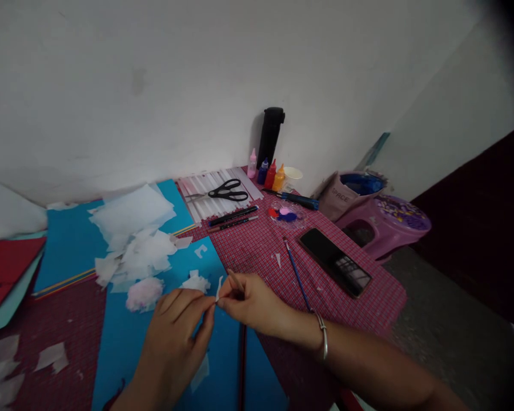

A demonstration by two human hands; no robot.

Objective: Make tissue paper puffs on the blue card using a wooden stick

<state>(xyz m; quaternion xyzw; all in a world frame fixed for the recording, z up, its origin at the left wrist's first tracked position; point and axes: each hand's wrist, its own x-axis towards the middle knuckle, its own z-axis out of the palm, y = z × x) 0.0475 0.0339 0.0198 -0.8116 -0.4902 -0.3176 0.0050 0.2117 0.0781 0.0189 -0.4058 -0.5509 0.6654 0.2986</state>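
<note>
My left hand (175, 325) and my right hand (257, 302) meet fingertip to fingertip over a blue sheet (124, 354). Between them they pinch a small strip of white paper (220, 286), whose upper end sticks up. A thin brownish shape rises from the curled fingers of my right hand; I cannot tell whether it is a stick or a finger. Just beyond my hands lies a little clump of white paper bits (196, 282). Left of it sits a fluffy pinkish-white paper ball (144, 295). A dark rod (242, 365) runs down the sheet below my right hand.
Torn white paper (148, 251) and larger white sheets (132, 208) are piled behind. Scissors (227, 191), pens (233, 216), paint bottles (270, 174), a paint palette (285, 214), a paintbrush (297, 274) and a phone (336, 262) lie rightward. A pink stool (381, 228) stands beside the table.
</note>
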